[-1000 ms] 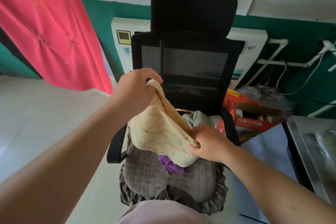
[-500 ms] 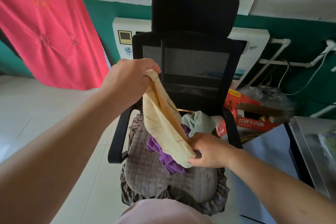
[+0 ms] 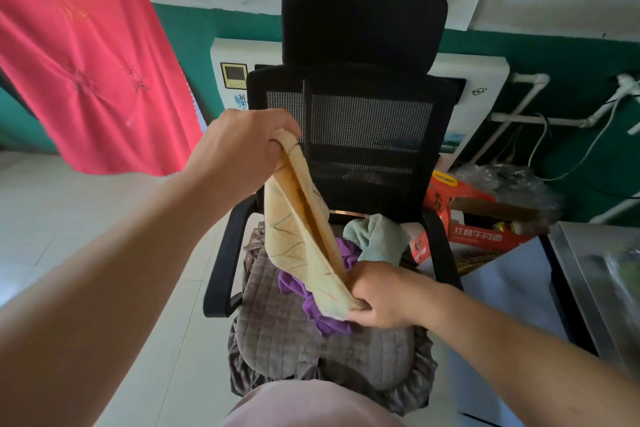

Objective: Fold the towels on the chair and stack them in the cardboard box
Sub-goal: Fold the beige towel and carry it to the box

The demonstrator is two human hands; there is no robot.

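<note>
A cream towel [image 3: 301,239] with thin coloured lines hangs doubled over in the air above the black office chair [image 3: 363,87]. My left hand [image 3: 242,146] grips its top end, up by the mesh backrest. My right hand [image 3: 381,295] pinches its bottom end, low over the seat. On the grey quilted seat cushion [image 3: 277,333] lie a purple towel [image 3: 318,308] and a pale green towel [image 3: 377,236], both crumpled. A red-printed cardboard box [image 3: 485,236] stands open on the floor to the right of the chair, partly hidden by the armrest.
A red cloth [image 3: 76,55] hangs at the left. Behind the chair a white appliance [image 3: 228,80] stands against the green wall. A steel surface [image 3: 595,274] fills the right edge. Crumpled plastic [image 3: 509,180] lies behind the box. Pale floor tiles [image 3: 52,211] spread to the left.
The cream towel went from spread wide to doubled into a narrow strip. My left hand rose with its top end, and my right hand stayed low holding the bottom end.
</note>
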